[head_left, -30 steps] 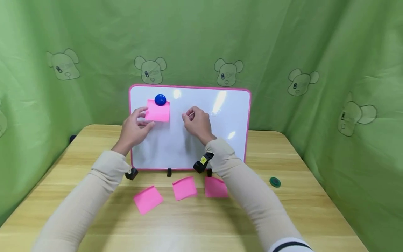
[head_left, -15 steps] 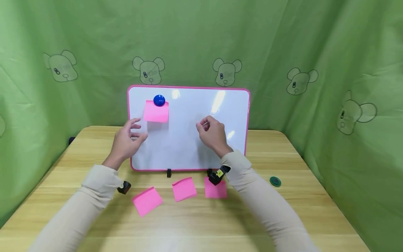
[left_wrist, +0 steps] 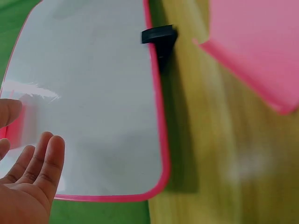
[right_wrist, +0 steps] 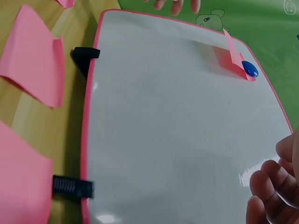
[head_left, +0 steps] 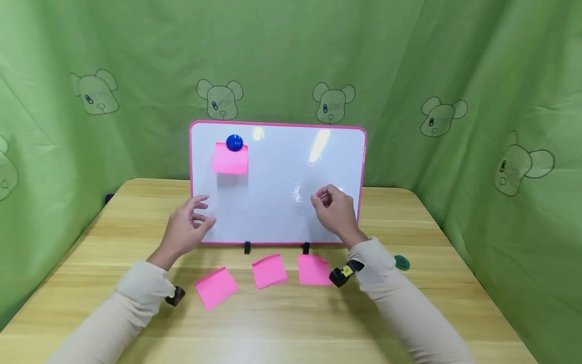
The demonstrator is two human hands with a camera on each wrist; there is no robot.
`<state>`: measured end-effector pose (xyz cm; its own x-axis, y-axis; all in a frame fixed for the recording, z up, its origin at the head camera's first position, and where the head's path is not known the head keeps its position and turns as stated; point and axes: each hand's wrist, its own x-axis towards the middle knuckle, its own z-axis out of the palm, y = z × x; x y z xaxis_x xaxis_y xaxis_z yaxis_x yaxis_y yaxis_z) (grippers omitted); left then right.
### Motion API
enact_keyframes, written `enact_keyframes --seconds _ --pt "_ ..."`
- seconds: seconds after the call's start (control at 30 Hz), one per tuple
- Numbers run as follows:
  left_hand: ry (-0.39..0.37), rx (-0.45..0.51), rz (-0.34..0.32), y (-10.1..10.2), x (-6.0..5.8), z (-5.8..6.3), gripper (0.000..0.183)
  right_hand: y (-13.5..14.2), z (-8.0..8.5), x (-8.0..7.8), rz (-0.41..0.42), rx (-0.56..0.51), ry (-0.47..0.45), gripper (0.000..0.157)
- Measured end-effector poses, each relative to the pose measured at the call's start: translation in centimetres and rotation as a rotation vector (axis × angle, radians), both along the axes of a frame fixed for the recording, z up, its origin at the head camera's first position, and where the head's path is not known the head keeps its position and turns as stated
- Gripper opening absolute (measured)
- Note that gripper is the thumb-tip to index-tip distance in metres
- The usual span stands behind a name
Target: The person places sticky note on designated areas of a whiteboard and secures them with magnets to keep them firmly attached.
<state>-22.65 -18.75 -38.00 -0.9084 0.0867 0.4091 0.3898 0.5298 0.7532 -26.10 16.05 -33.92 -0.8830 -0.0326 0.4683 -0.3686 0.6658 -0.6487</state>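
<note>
Note [head_left: 230, 162]: on whiteboard [head_left: 263, 207], under magnet [head_left: 234, 142]
Left hand [head_left: 183, 228]: spread, near whiteboard's left
Right hand [head_left: 337, 212]: loosely curled, near whiteboard's right

Pink-edged board [head_left: 273, 212] standing on a wooden table [head_left: 273, 333], with a blue magnet [head_left: 234, 142] over the top edge of a pink note [head_left: 230, 162] near the upper left corner. Left hand [head_left: 184, 226] is by the board's left edge, fingers kinda loosely spread. Right hand [head_left: 336, 210] is in front of the right half, fingers curled in. Three more notes [head_left: 270, 271] lie in a row below, plus a green disc [head_left: 402, 262] just past the right sleeve [head_left: 409, 308]. Green curtain [head_left: 273, 45] behind, cartoon animal faces on it.
</note>
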Motion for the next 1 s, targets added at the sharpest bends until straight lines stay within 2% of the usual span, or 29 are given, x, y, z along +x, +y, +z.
enact_keyframes --seconds 0.27,0.6,1.0 --pt "-0.036 -0.009 -0.007 -0.3 1.0 -1.6 0.054 2.4 -2.2 1.0 -0.024 -0.032 -0.062 0.012" --pt "-0.126 -0.042 -0.021 -1.0 2.1 -4.0 0.055 4.8 -4.9 2.1 -0.069 -0.012 -0.127 0.013" --pt "-0.190 -0.064 -0.035 -1.5 3.1 -5.2 0.055 7.5 -7.2 2.8 -0.107 0.046 -0.215 0.014"
